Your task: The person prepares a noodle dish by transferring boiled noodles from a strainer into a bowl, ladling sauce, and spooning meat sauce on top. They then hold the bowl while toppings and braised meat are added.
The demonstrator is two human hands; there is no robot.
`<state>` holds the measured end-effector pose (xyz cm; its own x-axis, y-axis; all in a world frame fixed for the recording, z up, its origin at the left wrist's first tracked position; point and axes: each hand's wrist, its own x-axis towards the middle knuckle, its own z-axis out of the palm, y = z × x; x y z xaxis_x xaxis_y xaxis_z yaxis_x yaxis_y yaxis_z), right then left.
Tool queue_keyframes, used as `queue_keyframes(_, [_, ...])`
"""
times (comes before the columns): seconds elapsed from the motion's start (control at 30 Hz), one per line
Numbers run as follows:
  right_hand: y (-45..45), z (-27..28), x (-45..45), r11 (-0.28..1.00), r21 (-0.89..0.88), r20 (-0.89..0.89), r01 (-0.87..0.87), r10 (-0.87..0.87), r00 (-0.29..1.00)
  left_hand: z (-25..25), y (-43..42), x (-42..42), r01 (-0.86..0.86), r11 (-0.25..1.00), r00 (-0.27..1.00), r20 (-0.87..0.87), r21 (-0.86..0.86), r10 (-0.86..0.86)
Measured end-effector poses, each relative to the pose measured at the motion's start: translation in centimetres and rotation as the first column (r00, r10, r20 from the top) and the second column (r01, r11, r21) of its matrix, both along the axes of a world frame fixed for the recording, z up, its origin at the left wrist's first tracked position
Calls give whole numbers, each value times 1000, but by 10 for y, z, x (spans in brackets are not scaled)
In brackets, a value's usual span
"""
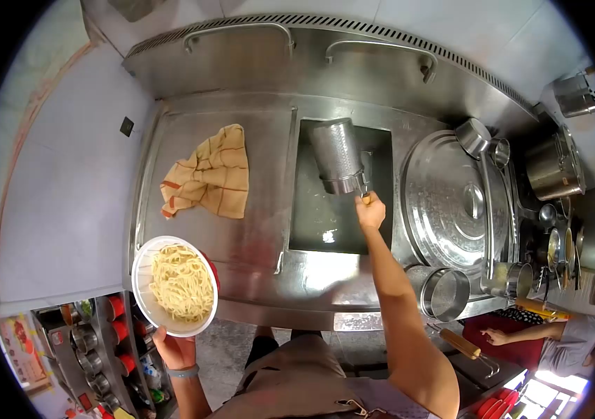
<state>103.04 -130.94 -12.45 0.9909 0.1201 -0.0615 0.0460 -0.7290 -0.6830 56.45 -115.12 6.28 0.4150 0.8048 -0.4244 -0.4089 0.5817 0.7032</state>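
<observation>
My left hand [176,348] grips a white bowl [139,274] at its near rim, with the thumb over the edge. Pale noodles [180,283] lie in the bowl, which is tilted toward me. My right hand [370,211] is closed round the short handle of a perforated metal noodle strainer [339,150]. The strainer lies on its side over the water-filled cooking well [311,227], its mouth end toward my hand. No noodles show in it from here.
A checked tan cloth [213,174] lies on the steel counter [269,140]. Right of the well are a large round lid [444,202], a long-handled ladle [474,136] and another strainer [445,293]. Two faucets [381,47] line the back. A co-worker's arm [527,332] shows at lower right.
</observation>
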Motion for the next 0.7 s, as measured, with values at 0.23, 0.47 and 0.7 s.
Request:
queue_keyframes(0.23, [21,85,8,914,404,182,31,-113,977,9,-2,29,87,993,993,68,78,-93])
queue_keyframes(0.47, [40,117,-2,861,508,302,-17,-159,940,15,-1,33,156,981,982,87,111,-166])
queue_keyframes(0.7, [18,146,-28,856,517,293,16,-194,936,14,4,0,201,975,956,199,93,-216])
